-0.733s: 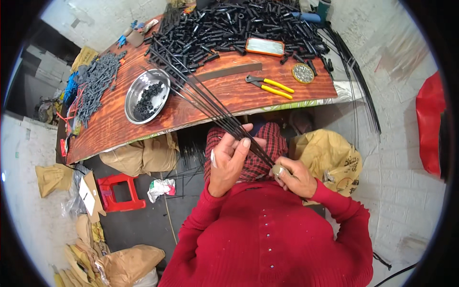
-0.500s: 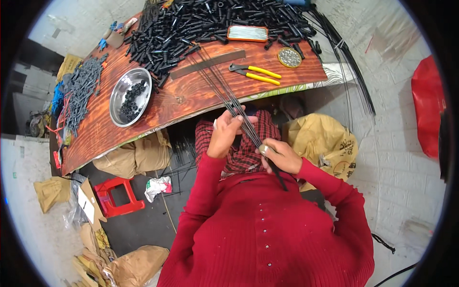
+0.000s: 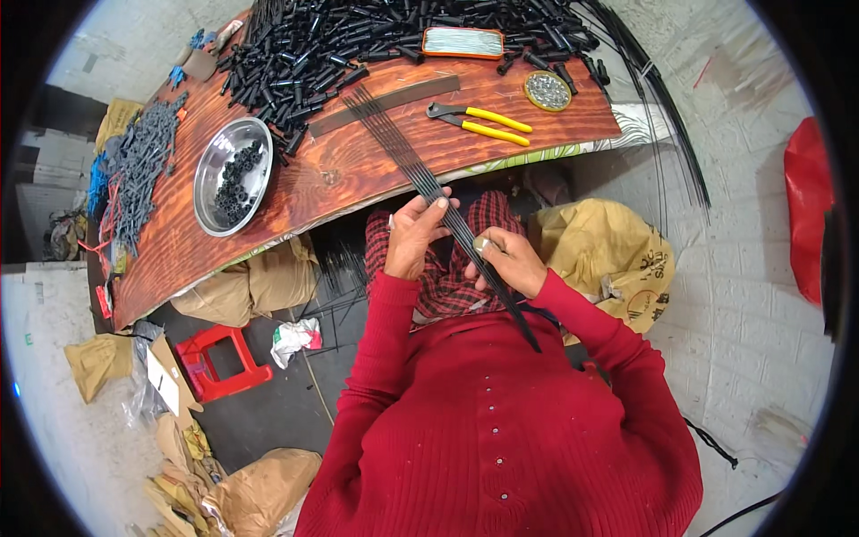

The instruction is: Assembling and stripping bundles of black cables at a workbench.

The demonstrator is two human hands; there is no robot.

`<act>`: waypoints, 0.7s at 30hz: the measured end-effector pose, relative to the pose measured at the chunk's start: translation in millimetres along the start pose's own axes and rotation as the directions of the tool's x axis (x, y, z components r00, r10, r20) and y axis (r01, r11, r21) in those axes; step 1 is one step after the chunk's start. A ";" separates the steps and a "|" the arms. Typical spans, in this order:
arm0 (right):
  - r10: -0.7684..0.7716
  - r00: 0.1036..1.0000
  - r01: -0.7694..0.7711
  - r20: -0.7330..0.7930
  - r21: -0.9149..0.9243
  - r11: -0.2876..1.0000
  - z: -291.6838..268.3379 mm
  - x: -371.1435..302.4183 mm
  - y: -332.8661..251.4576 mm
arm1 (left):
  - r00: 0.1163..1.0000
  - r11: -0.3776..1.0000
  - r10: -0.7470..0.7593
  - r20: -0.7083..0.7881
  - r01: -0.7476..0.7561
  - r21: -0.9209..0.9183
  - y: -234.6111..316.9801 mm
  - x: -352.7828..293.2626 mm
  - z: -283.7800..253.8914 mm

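A bundle of long thin black rods [image 3: 394, 143] slants from above the table down to my lap, its upper ends fanned side by side. My left hand [image 3: 417, 231] pinches the bundle near its middle, thumb on top. Closer to my body, my right hand [image 3: 506, 259] grips the same rods between thumb and fingers, with something pale on the thumb. Below that grip the lower ends come together in a dark tip against my red sweater. Beyond the rods, yellow-handled pliers [image 3: 483, 123] and a flat dark strip [image 3: 385, 105] lie on the wooden table [image 3: 313, 215].
Black tubular parts [image 3: 295, 63] are heaped at the back. A steel bowl [image 3: 204, 192] holds small black pieces, beside grey parts [image 3: 143, 161]. A tray of pins [image 3: 463, 42] and a round tin [image 3: 548, 91] stand right. A red stool [image 3: 237, 385] and yellow sack [image 3: 608, 259] are below.
The rods' upper ends have gone from loosely spread to a flatter, more even row. My right hand has moved slightly up and left along the bundle; both hands keep hold.
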State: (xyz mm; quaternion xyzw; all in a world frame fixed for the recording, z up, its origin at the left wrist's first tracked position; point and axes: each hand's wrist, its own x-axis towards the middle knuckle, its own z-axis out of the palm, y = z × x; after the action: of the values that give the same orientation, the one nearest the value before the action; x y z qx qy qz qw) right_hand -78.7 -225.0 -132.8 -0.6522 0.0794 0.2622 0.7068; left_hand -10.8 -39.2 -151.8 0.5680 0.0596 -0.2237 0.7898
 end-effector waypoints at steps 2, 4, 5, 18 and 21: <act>0.002 1.000 -0.002 -0.002 -0.006 1.000 0.7 0.6 -1.3 | 1.000 1.000 0.002 -0.009 -0.002 -0.007 -0.5 -0.1 -0.9; 0.004 1.000 -0.004 -0.005 -0.011 1.000 0.1 1.2 -2.2 | 1.000 1.000 0.003 -0.018 -0.003 -0.013 -0.6 0.4 -0.9; 0.014 1.000 -0.014 -0.005 -0.013 1.000 -0.7 1.4 -2.4 | 1.000 0.999 0.004 -0.026 -0.005 -0.041 -0.2 1.2 -0.7; -0.038 0.998 0.043 -0.052 0.092 0.995 2.2 5.8 15.0 | 1.000 0.992 0.014 0.007 -0.013 -0.128 -0.4 2.7 -2.1; -0.049 0.996 0.056 -0.077 0.104 0.993 6.4 3.5 13.9 | 1.000 0.993 0.020 -0.002 -0.020 -0.115 -2.1 2.3 -3.1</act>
State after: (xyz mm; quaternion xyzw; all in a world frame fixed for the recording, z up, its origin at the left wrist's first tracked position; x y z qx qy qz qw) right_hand -83.8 -217.6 -145.8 -0.6251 0.1023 0.2144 0.7435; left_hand -9.1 -37.5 -155.5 0.5222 0.0671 -0.2118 0.8234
